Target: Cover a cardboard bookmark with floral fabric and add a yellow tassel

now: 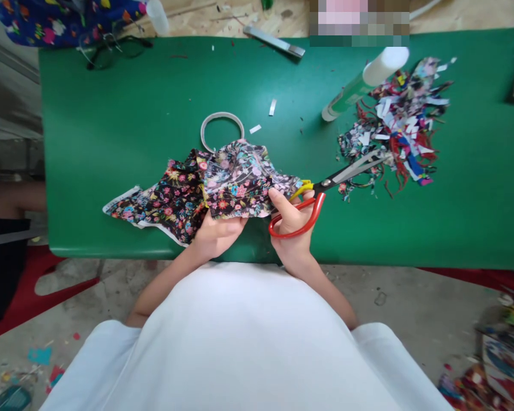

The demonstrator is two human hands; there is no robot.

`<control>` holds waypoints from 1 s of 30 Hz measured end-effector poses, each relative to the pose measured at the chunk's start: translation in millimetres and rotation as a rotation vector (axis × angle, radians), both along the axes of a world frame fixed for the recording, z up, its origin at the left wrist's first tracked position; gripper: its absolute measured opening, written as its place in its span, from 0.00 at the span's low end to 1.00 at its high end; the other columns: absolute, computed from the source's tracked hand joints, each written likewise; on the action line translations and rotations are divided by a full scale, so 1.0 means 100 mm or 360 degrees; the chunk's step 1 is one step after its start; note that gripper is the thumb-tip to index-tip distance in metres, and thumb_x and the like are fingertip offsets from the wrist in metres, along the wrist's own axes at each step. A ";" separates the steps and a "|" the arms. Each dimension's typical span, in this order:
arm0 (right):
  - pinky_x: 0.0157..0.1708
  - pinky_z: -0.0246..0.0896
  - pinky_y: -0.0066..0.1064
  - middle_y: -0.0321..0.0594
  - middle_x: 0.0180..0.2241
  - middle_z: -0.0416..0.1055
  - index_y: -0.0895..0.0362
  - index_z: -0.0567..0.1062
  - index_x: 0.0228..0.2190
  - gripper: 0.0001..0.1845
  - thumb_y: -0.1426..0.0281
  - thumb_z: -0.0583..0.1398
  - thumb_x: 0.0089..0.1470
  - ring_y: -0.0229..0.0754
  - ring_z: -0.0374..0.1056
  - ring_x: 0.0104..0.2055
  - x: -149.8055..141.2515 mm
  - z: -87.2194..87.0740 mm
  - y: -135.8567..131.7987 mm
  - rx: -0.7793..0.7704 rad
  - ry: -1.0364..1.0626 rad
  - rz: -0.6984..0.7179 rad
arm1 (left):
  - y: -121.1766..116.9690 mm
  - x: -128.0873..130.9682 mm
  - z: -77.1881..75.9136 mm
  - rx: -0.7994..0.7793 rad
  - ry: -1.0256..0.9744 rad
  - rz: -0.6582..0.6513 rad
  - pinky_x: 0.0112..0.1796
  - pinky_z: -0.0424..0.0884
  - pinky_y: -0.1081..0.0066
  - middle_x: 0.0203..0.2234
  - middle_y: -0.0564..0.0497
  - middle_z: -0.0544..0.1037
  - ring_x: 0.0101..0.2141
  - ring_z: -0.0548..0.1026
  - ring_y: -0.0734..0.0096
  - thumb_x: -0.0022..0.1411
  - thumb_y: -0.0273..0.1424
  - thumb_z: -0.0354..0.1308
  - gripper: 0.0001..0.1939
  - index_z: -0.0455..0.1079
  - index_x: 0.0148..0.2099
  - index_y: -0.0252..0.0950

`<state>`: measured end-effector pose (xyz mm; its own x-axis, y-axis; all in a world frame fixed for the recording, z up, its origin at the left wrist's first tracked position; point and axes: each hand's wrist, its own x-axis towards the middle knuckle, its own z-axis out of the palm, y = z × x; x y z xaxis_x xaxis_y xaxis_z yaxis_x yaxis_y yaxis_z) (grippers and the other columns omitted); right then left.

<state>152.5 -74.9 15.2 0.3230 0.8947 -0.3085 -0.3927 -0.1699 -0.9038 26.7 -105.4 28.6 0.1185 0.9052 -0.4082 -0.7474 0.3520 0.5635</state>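
Observation:
A dark floral fabric piece point(167, 202) with white edging on its left end spans both hands above the green table. My left hand point(218, 234) is closed on its lower edge, fingers partly hidden beneath the cloth. In my right hand point(293, 222) the red-handled scissors point(325, 184) hang around the palm and fingers, blades pointing right, away from the fabric. That hand's thumb also presses on the fabric's right part. A yellow piece shows by the scissors' pivot. Just behind the fabric lies a roll of tape point(202, 134), seen as a pale ring.
Cloth and thread scraps point(411, 128) are heaped at the right, beside an upright glue bottle point(355, 88). A snap-off cutter point(274, 41) and eyeglasses point(115, 48) lie along the far edge of the green table point(124, 114). Blue floral cloth point(64, 23) is at the far left.

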 end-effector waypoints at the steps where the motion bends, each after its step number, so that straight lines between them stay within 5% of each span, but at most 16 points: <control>1: 0.48 0.75 0.43 0.36 0.35 0.75 0.51 0.69 0.32 0.19 0.65 0.73 0.43 0.45 0.75 0.41 -0.01 -0.01 0.00 0.0012 -0.0024 0.0027 | -0.01 0.03 -0.03 -0.0037 0.0042 -0.0061 0.70 0.59 0.50 0.50 0.52 0.83 0.65 0.69 0.49 0.40 0.29 0.74 0.29 0.77 0.49 0.45; 4: 0.47 0.75 0.45 0.39 0.38 0.76 0.51 0.70 0.33 0.18 0.61 0.72 0.46 0.47 0.75 0.41 -0.01 -0.04 -0.02 0.0045 -0.0129 0.0119 | -0.01 0.13 -0.06 -0.0285 0.0091 -0.0122 0.69 0.61 0.49 0.44 0.49 0.85 0.64 0.70 0.48 0.44 0.30 0.75 0.20 0.79 0.42 0.40; 6: 0.48 0.75 0.46 0.40 0.40 0.76 0.50 0.68 0.35 0.20 0.59 0.71 0.46 0.48 0.76 0.42 -0.01 -0.07 -0.04 0.0043 -0.0190 0.0156 | 0.04 0.21 -0.01 -0.0394 0.0144 0.0032 0.69 0.62 0.53 0.44 0.52 0.85 0.64 0.71 0.53 0.50 0.26 0.72 0.17 0.78 0.44 0.40; 10: 0.48 0.75 0.46 0.41 0.40 0.73 0.50 0.63 0.40 0.26 0.56 0.70 0.49 0.48 0.76 0.44 0.02 -0.12 -0.06 0.0055 -0.0363 0.0178 | 0.20 0.33 0.14 -0.0443 0.0188 0.0384 0.68 0.63 0.56 0.46 0.55 0.85 0.63 0.73 0.63 0.60 0.20 0.63 0.20 0.76 0.53 0.40; 17: 0.38 0.72 0.37 0.38 0.36 0.67 0.48 0.59 0.42 0.26 0.50 0.66 0.56 0.44 0.73 0.39 0.14 0.00 -0.04 0.0158 -0.0556 0.0376 | 0.40 0.30 0.27 -0.0513 0.0127 0.0420 0.67 0.65 0.57 0.60 0.52 0.77 0.66 0.68 0.61 0.66 0.22 0.60 0.22 0.72 0.60 0.42; 24: 0.26 0.52 0.32 0.32 0.30 0.58 0.49 0.58 0.38 0.29 0.39 0.60 0.55 0.35 0.55 0.26 0.33 0.02 -0.17 0.0139 -0.0302 0.0883 | 0.58 0.24 0.43 -0.0497 0.0045 0.0514 0.65 0.68 0.62 0.65 0.55 0.72 0.68 0.64 0.61 0.70 0.28 0.59 0.24 0.68 0.65 0.46; 30: 0.31 0.53 0.33 0.35 0.33 0.58 0.50 0.58 0.43 0.35 0.35 0.57 0.53 0.38 0.54 0.31 0.52 0.11 -0.31 0.0006 -0.0202 0.1469 | 0.71 0.21 0.60 -0.0417 0.0088 0.0592 0.64 0.66 0.68 0.69 0.47 0.64 0.69 0.59 0.62 0.74 0.27 0.53 0.18 0.68 0.63 0.31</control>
<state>204.1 -106.3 26.6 -0.4857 0.8148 -0.3164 -0.0016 -0.3628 -0.9318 47.7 -34.0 88.4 -0.2232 0.7477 -0.6254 -0.8212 0.2014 0.5339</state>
